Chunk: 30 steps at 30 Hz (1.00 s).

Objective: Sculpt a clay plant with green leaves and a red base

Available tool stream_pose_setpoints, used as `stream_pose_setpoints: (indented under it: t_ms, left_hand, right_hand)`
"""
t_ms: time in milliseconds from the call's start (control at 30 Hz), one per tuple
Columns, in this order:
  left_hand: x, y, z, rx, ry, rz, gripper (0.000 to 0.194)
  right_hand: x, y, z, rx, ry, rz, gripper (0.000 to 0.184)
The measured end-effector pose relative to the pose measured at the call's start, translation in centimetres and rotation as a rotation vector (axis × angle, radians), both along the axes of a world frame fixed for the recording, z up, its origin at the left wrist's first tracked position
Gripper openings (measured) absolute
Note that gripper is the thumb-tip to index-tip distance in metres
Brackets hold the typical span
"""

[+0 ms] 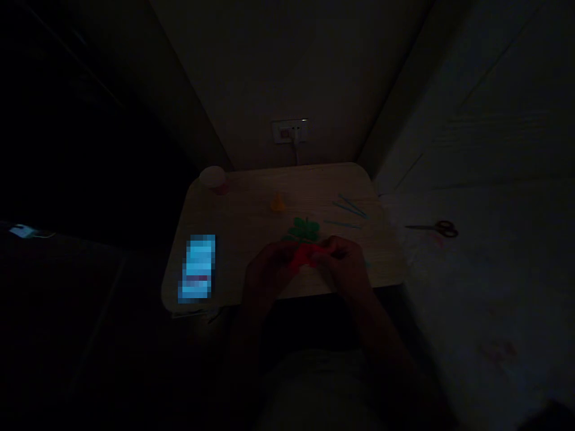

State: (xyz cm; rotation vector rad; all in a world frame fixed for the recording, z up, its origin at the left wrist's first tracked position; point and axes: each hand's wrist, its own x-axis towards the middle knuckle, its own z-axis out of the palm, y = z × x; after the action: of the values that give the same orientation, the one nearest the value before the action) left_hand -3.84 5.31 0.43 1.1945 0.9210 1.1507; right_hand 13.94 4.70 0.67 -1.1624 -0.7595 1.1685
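Note:
A bright red, soft-looking piece is pinched between my two hands over the front part of the small wooden table. My left hand grips its left side, and my right hand has thumb and fingers closed on its right side. Darkness hides its exact kind. Just beyond the fingers lies a green leaf-shaped cluster. Farther back stands a small orange-yellow object. Several thin bluish-green sticks rest on the tabletop to the right.
A lit phone lies at the table's left. A pale round container stands in the back left corner. Scissors lie beyond the right edge on a pale surface. Behind the table is a wall socket with a plugged cable.

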Motion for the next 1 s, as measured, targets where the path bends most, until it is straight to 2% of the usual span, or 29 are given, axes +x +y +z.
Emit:
stream_pose_setpoints:
  t_ms: [100,300,500,633,833,1000]
  left_hand:
    - [-0.4,0.0,-0.3,-0.023,-0.038,-0.080,0.051]
    - [0.3,0.0,0.1,-0.011,0.049,-0.039,0.054]
    - [0.3,0.8,0.9,0.121,0.149,0.177,0.021]
    - [-0.2,0.6,1.4,0.131,0.211,0.235,0.009]
    - [-0.1,0.2,1.6,0.284,0.314,0.267,0.023]
    - [0.0,0.0,1.7,0.440,0.467,0.239,0.032]
  right_hand:
    - [-0.1,0.0,-0.2,-0.008,-0.013,-0.008,0.040]
    - [-0.2,-0.3,0.3,-0.009,-0.067,0.079,0.029]
    - [-0.4,-0.8,1.0,0.088,-0.072,0.214,0.025]
    - [-0.9,-0.8,1.0,0.058,-0.056,0.260,0.027]
    - [-2.0,-0.9,0.4,-0.029,-0.002,0.231,0.033]
    - [-1.8,-1.0,0.8,-0.031,-0.115,0.229,0.021]
